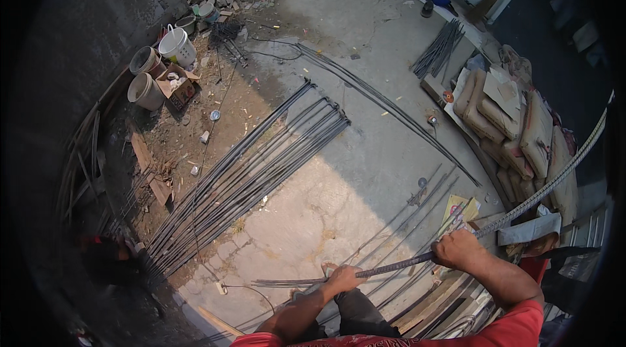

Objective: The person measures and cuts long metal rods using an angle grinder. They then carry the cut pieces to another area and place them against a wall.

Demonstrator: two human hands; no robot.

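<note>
A long ribbed steel rebar (398,265) crosses in front of me. It rises from my lap to the right and runs out past the upper right edge of the picture, bending in the fisheye. My left hand (344,278) is closed around its lower end, just above my knees. Further up the bar, my right hand (458,249) grips it with the fingers wrapped round. Thinner rods (391,233) lie on the concrete just beyond my hands, some passing beneath the bar.
A row of bent-end bars (248,171) lies to the left, with long rods (391,112) beyond. Stacked sacks (502,112) stand at right, above timber planks (437,301). Buckets (177,46), a cardboard box (180,89) and rubble sit at the far left. A bundle of short rods (438,48) is at back right.
</note>
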